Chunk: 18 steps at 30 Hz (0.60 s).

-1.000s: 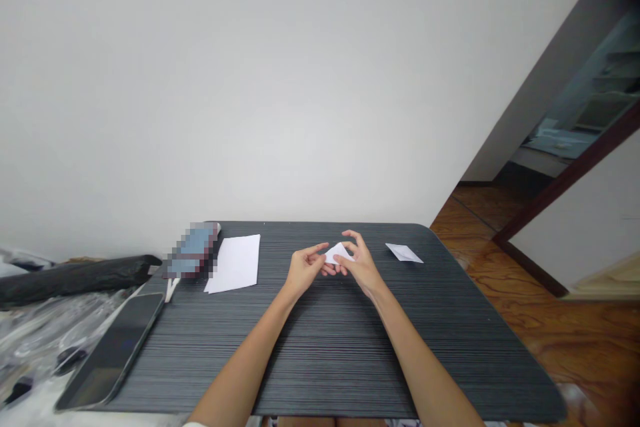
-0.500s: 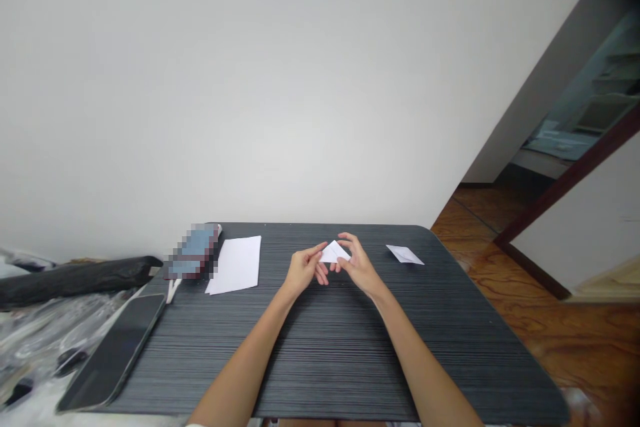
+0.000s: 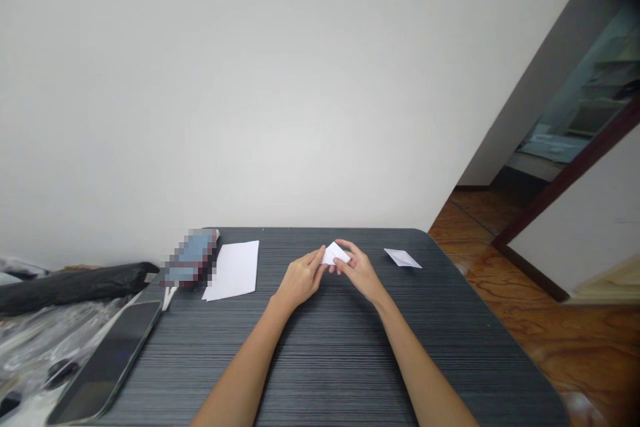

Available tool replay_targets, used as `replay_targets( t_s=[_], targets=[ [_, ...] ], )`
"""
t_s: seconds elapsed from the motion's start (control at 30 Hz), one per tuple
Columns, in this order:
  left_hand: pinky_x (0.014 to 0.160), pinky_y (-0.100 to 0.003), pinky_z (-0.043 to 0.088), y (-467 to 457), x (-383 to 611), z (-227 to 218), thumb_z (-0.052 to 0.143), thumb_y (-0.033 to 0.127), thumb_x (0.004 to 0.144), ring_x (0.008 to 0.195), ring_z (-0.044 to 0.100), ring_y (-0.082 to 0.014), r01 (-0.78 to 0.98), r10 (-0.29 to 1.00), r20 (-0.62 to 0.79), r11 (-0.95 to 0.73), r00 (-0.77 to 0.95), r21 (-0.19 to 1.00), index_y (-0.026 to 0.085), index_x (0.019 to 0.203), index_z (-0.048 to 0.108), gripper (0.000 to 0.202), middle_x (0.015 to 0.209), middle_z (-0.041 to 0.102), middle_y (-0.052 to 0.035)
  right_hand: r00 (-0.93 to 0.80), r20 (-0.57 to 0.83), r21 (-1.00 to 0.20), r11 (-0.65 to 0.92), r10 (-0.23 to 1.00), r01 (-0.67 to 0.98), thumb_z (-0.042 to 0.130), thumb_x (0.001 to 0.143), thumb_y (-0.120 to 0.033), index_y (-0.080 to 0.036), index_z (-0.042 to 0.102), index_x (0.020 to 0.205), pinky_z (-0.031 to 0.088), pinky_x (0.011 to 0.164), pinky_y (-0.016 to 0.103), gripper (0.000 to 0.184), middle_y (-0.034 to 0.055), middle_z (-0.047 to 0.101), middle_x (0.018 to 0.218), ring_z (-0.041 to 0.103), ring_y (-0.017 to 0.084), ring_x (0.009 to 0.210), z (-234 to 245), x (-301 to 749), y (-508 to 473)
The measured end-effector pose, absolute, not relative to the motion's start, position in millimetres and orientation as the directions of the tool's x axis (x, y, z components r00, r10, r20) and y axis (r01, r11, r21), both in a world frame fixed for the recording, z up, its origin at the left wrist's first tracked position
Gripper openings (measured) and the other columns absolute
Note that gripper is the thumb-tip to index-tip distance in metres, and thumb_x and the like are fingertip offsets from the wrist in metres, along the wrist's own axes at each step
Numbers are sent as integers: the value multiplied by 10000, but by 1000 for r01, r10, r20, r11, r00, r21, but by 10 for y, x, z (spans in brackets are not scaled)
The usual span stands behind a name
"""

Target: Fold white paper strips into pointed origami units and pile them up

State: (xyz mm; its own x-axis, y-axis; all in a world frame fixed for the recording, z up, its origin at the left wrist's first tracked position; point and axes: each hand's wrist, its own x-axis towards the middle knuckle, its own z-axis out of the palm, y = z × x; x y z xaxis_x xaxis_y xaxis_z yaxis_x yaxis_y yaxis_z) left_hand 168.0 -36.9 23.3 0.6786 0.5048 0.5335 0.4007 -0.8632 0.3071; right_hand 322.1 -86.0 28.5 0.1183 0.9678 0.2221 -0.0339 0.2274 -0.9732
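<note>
Closed pinch, L hand point(image 3: 301, 278) & R hand point(image 3: 361, 273), folded ppr point(image 3: 333, 253).

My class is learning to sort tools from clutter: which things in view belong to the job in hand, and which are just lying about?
In the job:
- small folded paper, between left hand and right hand
- probably the white sheets and separate paper piece

Apparently lying about:
- dark phone
- pixelated item
- black roll
- clear plastic

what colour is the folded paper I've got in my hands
White, the folded paper; it shows in the head view, the only one here.
</note>
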Motion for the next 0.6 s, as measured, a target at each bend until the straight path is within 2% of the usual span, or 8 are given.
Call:
replay_targets(
  t_s=[0.17, 0.23, 0.3, 0.43, 0.53, 0.6],
  targets=[
    [698, -300, 473, -391, 1673, 257, 286, 264, 857, 804, 564, -174, 414, 485, 461, -875, 744, 252, 141, 1262, 288, 423, 939, 568, -107, 139, 240, -968, 247, 961, -33, 682, 562, -233, -176, 526, 994, 460, 729, 308, 463, 38, 604, 900, 568, 162, 783, 281, 3187, -863],
    [662, -287, 472, -392, 1680, 250, 266, 257, 862, 752, 560, -165, 423, 471, 451, -881, 758, 210, 141, 1253, 302, 410, 873, 569, -94, 122, 244, -965, 254, 962, -72, 694, 545, -224, -180, 547, 987, 441, 789, 323, 468, 41, 604, 936, 557, 177, 857, 257, 3179, -857],
    [629, -282, 469, -387, 1690, 227, 250, 252, 865, 705, 554, -163, 432, 460, 456, -886, 762, 171, 127, 1232, 337, 397, 808, 567, -90, 100, 232, -963, 243, 968, -117, 689, 553, -223, -181, 548, 1006, 447, 776, 324, 476, 42, 610, 931, 562, 175, 843, 229, 3176, -849],
    [605, -271, 460, -370, 1703, 158, 254, 251, 862, 633, 543, -150, 415, 451, 510, -890, 732, 190, 96, 1149, 436, 374, 728, 564, -94, 87, 223, -972, 228, 971, -59, 630, 628, -261, -158, 553, 1023, 462, 621, 284, 415, 34, 628, 799, 563, 141, 662, 203, 3182, -845],
    [637, -262, 456, -367, 1702, 136, 282, 243, 852, 623, 544, -134, 388, 479, 557, -877, 679, 282, 119, 1001, 545, 326, 696, 573, -83, 72, 262, -964, 258, 962, 58, 557, 700, -296, -129, 565, 1016, 447, 583, 282, 357, 11, 604, 623, 538, 135, 572, 222, 3195, -858],
    [691, -274, 453, -370, 1700, 160, 319, 239, 840, 704, 557, -146, 369, 524, 618, -851, 586, 373, 142, 943, 569, 287, 761, 590, -89, 85, 280, -955, 268, 956, 124, 503, 744, -309, -113, 553, 1044, 445, 582, 294, 362, -8, 572, 524, 514, 126, 495, 236, 3207, -870]
  ],
)
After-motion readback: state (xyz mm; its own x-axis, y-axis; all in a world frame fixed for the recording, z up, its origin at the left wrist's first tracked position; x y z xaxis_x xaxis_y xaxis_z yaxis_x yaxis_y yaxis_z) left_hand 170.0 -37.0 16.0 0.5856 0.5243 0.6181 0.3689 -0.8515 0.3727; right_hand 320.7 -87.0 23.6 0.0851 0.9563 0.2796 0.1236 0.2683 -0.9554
